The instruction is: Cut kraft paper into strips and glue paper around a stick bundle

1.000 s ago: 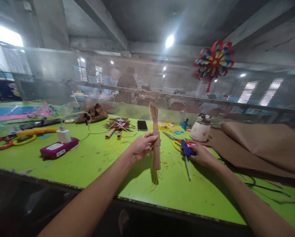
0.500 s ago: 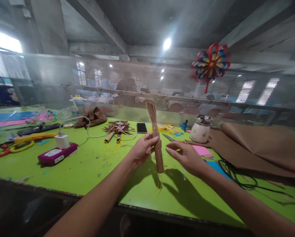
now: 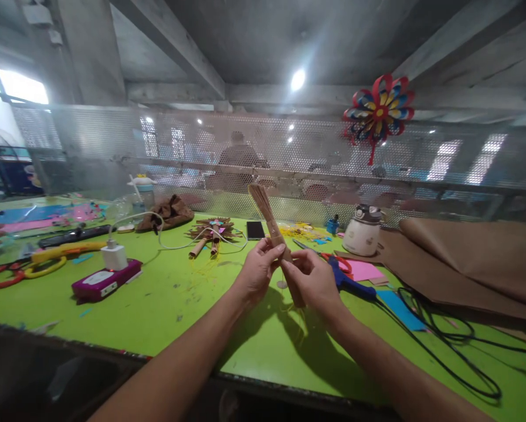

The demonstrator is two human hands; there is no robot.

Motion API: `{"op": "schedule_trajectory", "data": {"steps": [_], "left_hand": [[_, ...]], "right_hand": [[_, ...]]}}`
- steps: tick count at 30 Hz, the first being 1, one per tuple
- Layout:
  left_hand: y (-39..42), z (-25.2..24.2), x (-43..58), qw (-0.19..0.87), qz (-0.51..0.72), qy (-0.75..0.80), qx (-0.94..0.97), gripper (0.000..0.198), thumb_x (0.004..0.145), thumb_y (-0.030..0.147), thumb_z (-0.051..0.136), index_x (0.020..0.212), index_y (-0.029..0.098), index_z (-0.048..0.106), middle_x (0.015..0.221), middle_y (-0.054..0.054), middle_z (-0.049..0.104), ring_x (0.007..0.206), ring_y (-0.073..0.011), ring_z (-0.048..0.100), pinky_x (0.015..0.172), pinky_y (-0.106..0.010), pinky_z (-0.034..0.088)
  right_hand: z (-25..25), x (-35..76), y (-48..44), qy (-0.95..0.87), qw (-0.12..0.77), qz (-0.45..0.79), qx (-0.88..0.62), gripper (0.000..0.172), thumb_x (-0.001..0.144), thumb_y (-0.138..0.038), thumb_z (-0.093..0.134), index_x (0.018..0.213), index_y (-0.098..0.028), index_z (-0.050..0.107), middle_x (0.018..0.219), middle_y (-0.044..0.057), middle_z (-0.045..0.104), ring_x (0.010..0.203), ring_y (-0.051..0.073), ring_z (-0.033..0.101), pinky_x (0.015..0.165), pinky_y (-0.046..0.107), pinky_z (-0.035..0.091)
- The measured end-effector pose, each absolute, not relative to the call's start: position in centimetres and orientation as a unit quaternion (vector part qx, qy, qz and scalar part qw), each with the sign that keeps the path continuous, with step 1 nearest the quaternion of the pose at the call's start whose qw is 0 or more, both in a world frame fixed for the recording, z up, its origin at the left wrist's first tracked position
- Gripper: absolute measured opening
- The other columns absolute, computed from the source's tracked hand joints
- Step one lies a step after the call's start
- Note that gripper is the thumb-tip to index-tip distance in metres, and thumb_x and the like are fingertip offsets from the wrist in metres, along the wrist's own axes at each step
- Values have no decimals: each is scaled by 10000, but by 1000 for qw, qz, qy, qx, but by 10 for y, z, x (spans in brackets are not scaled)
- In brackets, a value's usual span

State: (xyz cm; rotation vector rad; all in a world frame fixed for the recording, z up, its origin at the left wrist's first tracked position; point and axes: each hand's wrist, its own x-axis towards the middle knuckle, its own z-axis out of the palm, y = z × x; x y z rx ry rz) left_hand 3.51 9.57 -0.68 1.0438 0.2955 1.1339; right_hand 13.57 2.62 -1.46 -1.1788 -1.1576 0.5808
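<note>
A brown rolled paper bundle (image 3: 268,220) with a fringed top stands tilted above the green table (image 3: 166,293). My left hand (image 3: 256,272) pinches its middle from the left. My right hand (image 3: 312,280) grips the same bundle lower down from the right, fingers closed round it. Thin yellow strands hang from its lower end. A blue glue gun (image 3: 348,281) lies on the table just right of my right hand, with its black cord (image 3: 438,346) trailing away.
Brown paper sheets (image 3: 465,258) cover the right side. A white pot (image 3: 363,231), phone (image 3: 254,230), paper craft pieces (image 3: 212,230), purple box with charger (image 3: 107,275) and scissors (image 3: 29,266) lie around. A perforated screen (image 3: 289,152) backs the table; a person sits behind it.
My right hand let go of the blue glue gun, came across to the left and closed on the paper bundle. The bundle has tilted more to the left at the top.
</note>
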Motion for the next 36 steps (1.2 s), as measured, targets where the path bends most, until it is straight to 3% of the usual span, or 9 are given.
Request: {"op": "schedule_trajectory", "data": {"steps": [10, 20, 24, 29, 36], "left_hand": [[89, 1, 28, 737, 471, 141, 465, 256, 656, 183, 763, 875, 151, 634, 815, -26, 657, 775, -137, 603, 743, -261, 468], [92, 2, 22, 763, 437, 116, 463, 241, 681, 191, 768, 890, 115, 673, 854, -67, 681, 815, -165, 632, 782, -284, 483], [94, 3, 23, 776, 430, 116, 446, 236, 670, 177, 789, 867, 107, 678, 795, -66, 683, 775, -152, 637, 758, -270, 487], [97, 2, 23, 784, 419, 127, 439, 291, 664, 157, 798, 926, 94, 689, 806, -81, 695, 749, -144, 643, 749, -265, 492], [97, 2, 20, 786, 400, 135, 451, 251, 711, 139, 764, 940, 72, 686, 849, -104, 704, 769, -151, 653, 787, -287, 493]], "right_hand": [[-17, 137, 20, -491, 671, 294, -472, 357, 698, -495, 722, 790, -177, 588, 634, 1, 622, 567, 157, 580, 562, 320, 517], [-15, 143, 14, -434, 678, 407, -432, 407, 590, -477, 811, 779, -169, 623, 694, 24, 678, 617, 180, 644, 662, 343, 511], [-17, 148, 16, -434, 669, 430, -424, 378, 612, -470, 804, 770, -177, 624, 665, 16, 674, 604, 180, 646, 626, 321, 496], [-22, 154, 20, -430, 658, 456, -417, 359, 616, -452, 809, 769, -183, 628, 741, 25, 694, 610, 159, 636, 692, 349, 510], [-22, 153, 18, -431, 654, 451, -428, 394, 599, -456, 818, 773, -165, 616, 676, 25, 682, 631, 172, 648, 618, 286, 475]]}}
